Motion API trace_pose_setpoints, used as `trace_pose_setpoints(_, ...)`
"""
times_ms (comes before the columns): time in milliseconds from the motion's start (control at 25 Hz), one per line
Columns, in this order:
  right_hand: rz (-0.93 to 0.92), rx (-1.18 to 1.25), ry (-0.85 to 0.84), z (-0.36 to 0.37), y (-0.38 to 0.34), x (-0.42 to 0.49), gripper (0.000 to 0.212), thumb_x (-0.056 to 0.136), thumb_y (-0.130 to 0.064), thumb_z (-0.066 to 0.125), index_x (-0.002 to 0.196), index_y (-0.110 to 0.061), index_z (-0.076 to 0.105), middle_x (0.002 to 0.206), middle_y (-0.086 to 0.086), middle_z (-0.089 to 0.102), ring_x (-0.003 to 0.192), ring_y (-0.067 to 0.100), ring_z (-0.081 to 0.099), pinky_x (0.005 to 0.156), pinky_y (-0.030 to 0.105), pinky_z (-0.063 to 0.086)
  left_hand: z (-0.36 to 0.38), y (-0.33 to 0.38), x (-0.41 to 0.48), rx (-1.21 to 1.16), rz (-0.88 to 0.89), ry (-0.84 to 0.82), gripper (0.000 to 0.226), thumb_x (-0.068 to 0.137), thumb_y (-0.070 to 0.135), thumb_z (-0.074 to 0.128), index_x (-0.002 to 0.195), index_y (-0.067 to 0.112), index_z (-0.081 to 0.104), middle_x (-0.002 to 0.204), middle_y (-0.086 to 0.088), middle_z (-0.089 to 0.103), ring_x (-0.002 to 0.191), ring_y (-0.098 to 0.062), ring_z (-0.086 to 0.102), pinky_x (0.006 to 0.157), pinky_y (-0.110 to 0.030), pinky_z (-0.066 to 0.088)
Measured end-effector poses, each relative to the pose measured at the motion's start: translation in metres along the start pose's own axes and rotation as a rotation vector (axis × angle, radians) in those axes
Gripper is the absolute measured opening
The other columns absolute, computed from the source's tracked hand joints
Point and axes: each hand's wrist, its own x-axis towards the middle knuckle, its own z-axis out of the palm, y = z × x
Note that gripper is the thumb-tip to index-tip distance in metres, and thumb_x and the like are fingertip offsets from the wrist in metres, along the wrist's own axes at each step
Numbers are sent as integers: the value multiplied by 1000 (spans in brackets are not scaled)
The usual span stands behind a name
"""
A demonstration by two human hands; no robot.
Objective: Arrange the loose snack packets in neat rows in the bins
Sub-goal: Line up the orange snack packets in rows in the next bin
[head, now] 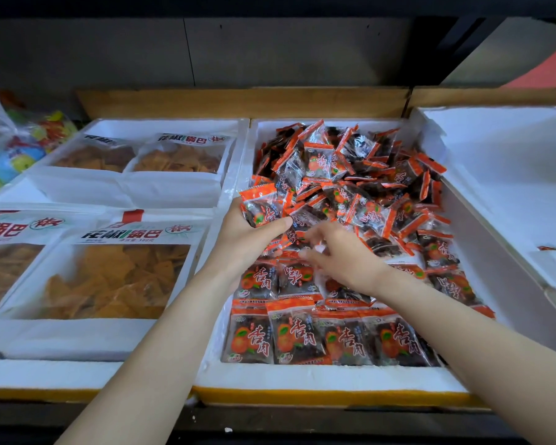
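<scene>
The left hand grips a crinkly clutch of glossy orange-and-clear snack packets by the left wall of the white foam bin. A flat row lines its near edge and a loose heap fills the far half. The blurred right hand curls over the middle; I cannot tell whether it holds anything.

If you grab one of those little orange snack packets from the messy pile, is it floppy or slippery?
Probably light and a bit floppy: the left hand grips a bunch of packets at once. The shiny wrappers in the loose pile look slick, so they likely slide over each other. Rolling seems unlikely; the front row lies flat.
</scene>
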Motion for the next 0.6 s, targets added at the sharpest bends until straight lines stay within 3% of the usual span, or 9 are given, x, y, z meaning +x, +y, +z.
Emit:
trace_pose_setpoints(80, -57, 260, 127, -7, -9, -4, 24, 94, -26, 55, 114, -14, 51, 97, -4, 57, 74, 9, 53, 66, 19, 46, 3, 3, -4, 15, 10, -68, 24, 89, 30, 69, 110, 17, 66, 91, 5, 74, 88, -13, 71, 64, -28, 59)
trace_pose_setpoints(160, -85, 509, 76, -11, -20, -8, 28, 92, -26, 56, 117, -12, 52, 93, -4, 55, 71, 5, 55, 63, 18, 51, 7, 7, -9, 39, -4, -151, 24, 94, 40, 58, 106, 22, 68, 88, 11, 75, 77, -8, 71, 63, -29, 60)
trace_pose_setpoints(200, -91, 510, 53, -11, -22, -8, 32, 91, -26, 58, 118, -12, 53, 95, -2, 55, 69, 3, 54, 62, 17, 50, 8, 6, -9, 59, -32, -180, 27, 93, 45, 54, 107, 25, 67, 95, 10, 74, 77, -9, 71, 66, -31, 60)
trace_pose_setpoints(280, -77, 465, 35, -10, -22, -8, 36, 88, -28, 63, 119, -11, 56, 96, 3, 56, 67, 4, 53, 65, 16, 48, 10, 7, -10, 82, -117, -227, 42, 81, 62, 56, 109, 32, 63, 117, 6, 68, 95, -12, 69, 87, -39, 56)
trace_pose_setpoints(320, -51, 487, 23, -11, -23, -8, 36, 87, -28, 64, 117, -9, 58, 91, 4, 55, 66, 5, 52, 65, 17, 48, 10, 9, -11, 68, -163, -238, 61, 68, 73, 60, 114, 33, 61, 125, 4, 64, 110, -14, 63, 100, -43, 49)
trace_pose_setpoints(400, -2, 592, -13, -16, -23, -8, 27, 89, -25, 63, 102, -1, 62, 79, 6, 49, 65, 10, 47, 61, 16, 45, 9, 6, -9, 25, -208, -250, 89, 51, 83, 66, 122, 31, 60, 128, 3, 64, 123, -21, 56, 110, -50, 38)
trace_pose_setpoints(480, 63, 616, 43, -23, -22, -6, 21, 91, -24, 60, 87, -4, 60, 73, 7, 46, 66, 14, 43, 59, 17, 40, 10, 3, -8, 35, -177, -257, 61, 69, 65, 71, 117, 28, 64, 115, 4, 71, 114, -21, 62, 108, -50, 41)
trace_pose_setpoints(520, 101, 619, 104, -28, -19, -4, 18, 91, -23, 59, 85, -6, 58, 71, 6, 47, 66, 14, 44, 59, 17, 39, 10, 0, -6, 63, -156, -235, 44, 79, 50, 72, 115, 26, 65, 110, 4, 72, 110, -19, 64, 107, -48, 42)
trace_pose_setpoints(600, 169, 599, 230, -39, -11, -1, 13, 90, -22, 60, 89, -11, 53, 73, 1, 49, 66, 12, 46, 63, 22, 39, 8, -6, -2, 103, -126, -154, 32, 86, 32, 72, 116, 24, 62, 110, 6, 71, 109, -16, 64, 106, -42, 43)
